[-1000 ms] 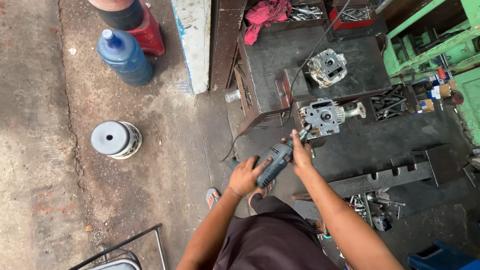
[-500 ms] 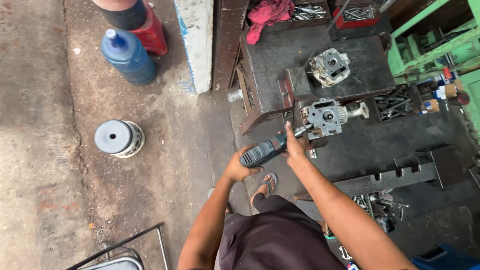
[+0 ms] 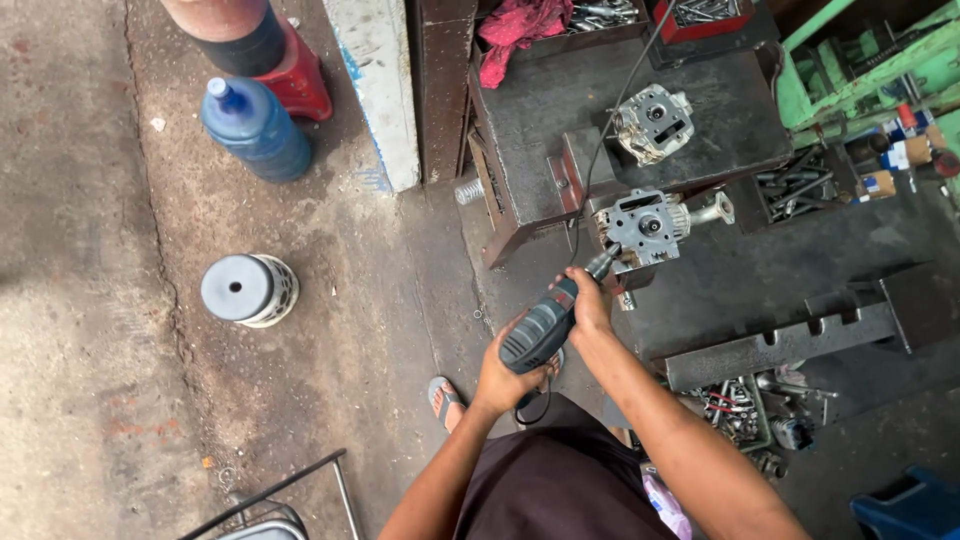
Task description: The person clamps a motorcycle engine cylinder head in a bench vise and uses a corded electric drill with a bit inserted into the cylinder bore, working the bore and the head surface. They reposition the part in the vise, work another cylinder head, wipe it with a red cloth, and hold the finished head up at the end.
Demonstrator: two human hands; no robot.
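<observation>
Workshop floor of stained concrete, with a dark steel bench point(image 3: 720, 290) ahead. Left hand point(image 3: 510, 375) wraps the rear of a drill point(image 3: 548, 325), fingers closed round its body; right hand point(image 3: 590, 300) clasps the front for steadiness, aiming the tip at 1 grey engine casting point(image 3: 645, 225) just beyond the grip. Another casting point(image 3: 652, 122) sits farther off; a blue bottle point(image 3: 255, 128) stands well left

Soft, even daylight, faint shadows on the concrete floor point(image 3: 150, 400), sharp focus, mild wide-angle bending at edges.
</observation>
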